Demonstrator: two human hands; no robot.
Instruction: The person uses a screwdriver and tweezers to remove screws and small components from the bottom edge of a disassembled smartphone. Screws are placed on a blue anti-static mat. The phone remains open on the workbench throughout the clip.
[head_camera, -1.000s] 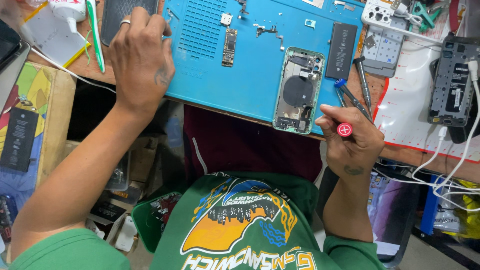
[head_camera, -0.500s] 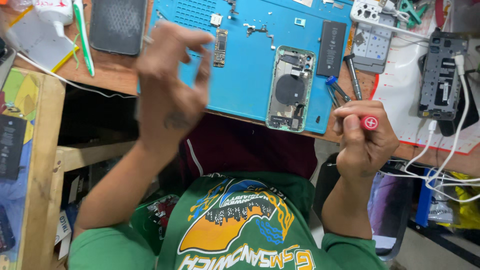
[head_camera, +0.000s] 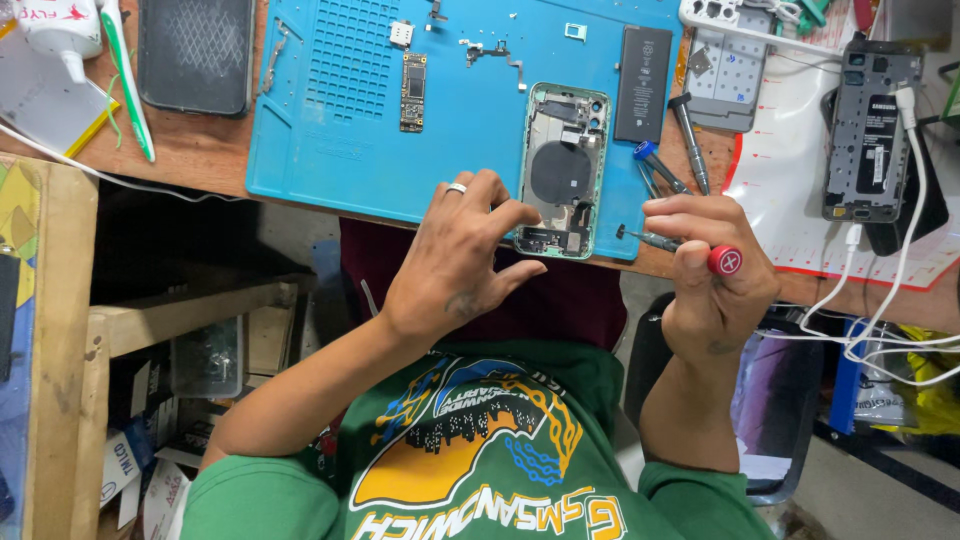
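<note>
Blue mat (head_camera: 330, 110) under opened phone (head_camera: 562, 165)

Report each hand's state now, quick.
Left hand: open, fingertips on the opened green-framed phone housing.
Right hand: closed on the red-capped precision screwdriver.

Bright, even light; sharp focus.

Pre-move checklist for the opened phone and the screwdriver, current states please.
1. Left hand steadying opened phone chassis: ok, fingertips at its lower edge.
2. Right hand gripping red-capped screwdriver: ok.
3. Screwdriver tip on a screw: not ok, tip is beside the chassis.
4. Chassis lying on blue mat: ok.
5. Battery out of the chassis: ok, on the mat beside it.
6. Bit fits the screw: cannot tell.
</note>
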